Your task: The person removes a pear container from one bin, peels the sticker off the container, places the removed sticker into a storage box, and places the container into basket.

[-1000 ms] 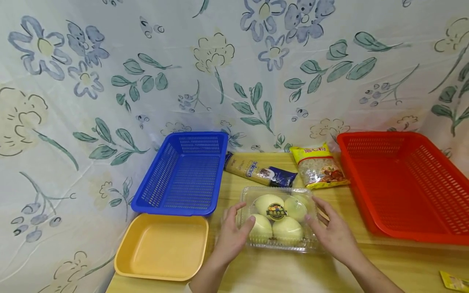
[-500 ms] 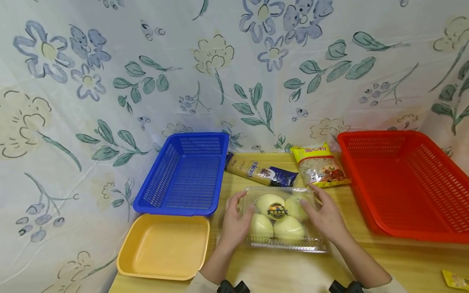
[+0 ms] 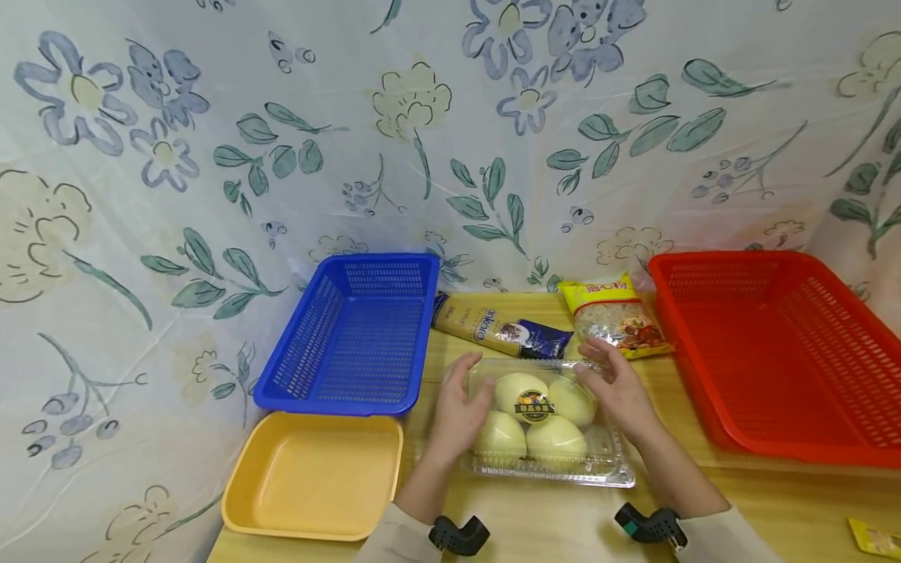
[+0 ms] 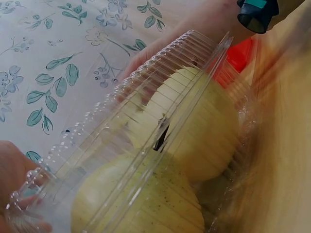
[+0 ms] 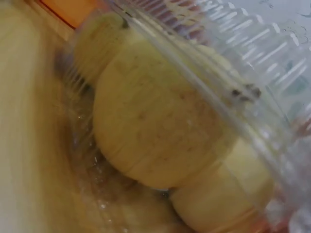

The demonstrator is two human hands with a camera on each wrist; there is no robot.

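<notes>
Left hand [image 3: 457, 413] at left end of clear box [image 3: 552, 474], right hand [image 3: 622, 399] at far right corner; hands apart, whether either grips, cannot tell. Box with pale fruit [image 3: 557, 439] lies between them on tabletop [image 3: 542, 524], long axis left to right, neither hand plainly nearer. Long packet [image 3: 479, 322], yellow bag [image 3: 611, 319] just beyond; blue basket [image 3: 359, 344] farther left, red basket [image 3: 781, 367] right.

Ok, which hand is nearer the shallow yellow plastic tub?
Left. The left hand is just off the far right corner of the tub, at the left side of the clear plastic fruit box; the right hand is across that box, at its far right corner.
</notes>
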